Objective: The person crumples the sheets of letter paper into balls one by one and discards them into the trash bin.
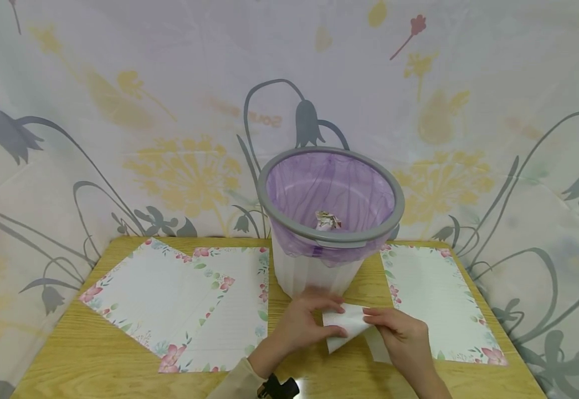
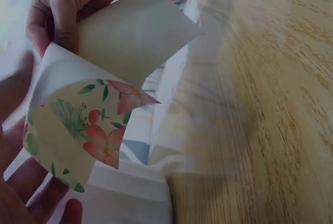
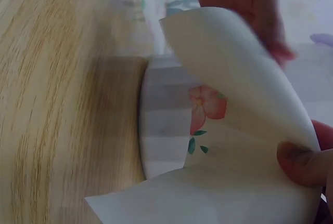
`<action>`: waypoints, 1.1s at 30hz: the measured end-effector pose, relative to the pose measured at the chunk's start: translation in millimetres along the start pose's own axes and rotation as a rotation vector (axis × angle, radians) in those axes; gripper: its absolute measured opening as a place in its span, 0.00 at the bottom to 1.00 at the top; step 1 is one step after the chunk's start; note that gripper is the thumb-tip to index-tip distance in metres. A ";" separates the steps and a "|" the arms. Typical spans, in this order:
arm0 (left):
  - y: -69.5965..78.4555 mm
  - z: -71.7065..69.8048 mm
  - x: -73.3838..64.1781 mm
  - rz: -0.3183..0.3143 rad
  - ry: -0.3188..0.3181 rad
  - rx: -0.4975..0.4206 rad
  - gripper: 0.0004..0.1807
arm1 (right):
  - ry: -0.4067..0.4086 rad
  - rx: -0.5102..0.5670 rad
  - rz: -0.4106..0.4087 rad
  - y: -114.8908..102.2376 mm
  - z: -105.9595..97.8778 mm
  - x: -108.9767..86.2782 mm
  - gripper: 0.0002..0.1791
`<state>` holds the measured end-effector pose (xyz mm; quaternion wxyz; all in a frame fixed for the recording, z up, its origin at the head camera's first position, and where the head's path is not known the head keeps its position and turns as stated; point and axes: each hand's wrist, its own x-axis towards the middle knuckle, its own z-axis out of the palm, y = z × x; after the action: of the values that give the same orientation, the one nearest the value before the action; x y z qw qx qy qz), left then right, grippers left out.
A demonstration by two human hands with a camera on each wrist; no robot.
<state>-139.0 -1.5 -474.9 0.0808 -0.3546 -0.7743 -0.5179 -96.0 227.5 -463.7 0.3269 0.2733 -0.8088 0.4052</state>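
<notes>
My right hand (image 1: 403, 335) pinches a piece of flower-bordered paper (image 1: 345, 324) between thumb and fingers, above the table in front of the bin. The paper is bent over, its white back mostly outward. Red flowers and green leaves show on the paper (image 2: 99, 125) in the left wrist view. At the paper's left side is my left hand (image 1: 305, 321), thumb and index finger apart around that end. In the left wrist view, the fingers (image 2: 31, 182) of that hand spread loosely behind the sheet. A second flap (image 1: 378, 344) of paper hangs below my right hand.
A white bin (image 1: 296, 271) with a grey rim and purple liner (image 1: 289, 183) stands behind the hands, crumpled scrap (image 1: 327, 220) inside. Two overlapping floral sheets (image 1: 154, 299) lie left on the wooden table (image 1: 95, 366), another sheet (image 1: 434, 299) right. A patterned cloth (image 1: 169, 111) hangs behind.
</notes>
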 end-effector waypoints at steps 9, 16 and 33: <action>-0.2 -1.7 0.3 -0.003 -0.048 0.106 0.21 | -0.018 -0.037 0.000 2.7 5.1 0.3 0.23; -0.6 0.3 0.9 -0.016 -0.129 0.299 0.29 | -0.029 0.092 -0.034 2.9 12.6 5.9 0.25; 3.1 5.0 -3.0 0.005 0.086 0.266 0.20 | -0.248 0.384 0.080 7.0 -12.2 10.4 0.20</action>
<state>-133.6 2.1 -476.3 0.1616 -0.3203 -0.8309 -0.4254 -103.9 239.5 -453.7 0.1507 0.3460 -0.7611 0.5275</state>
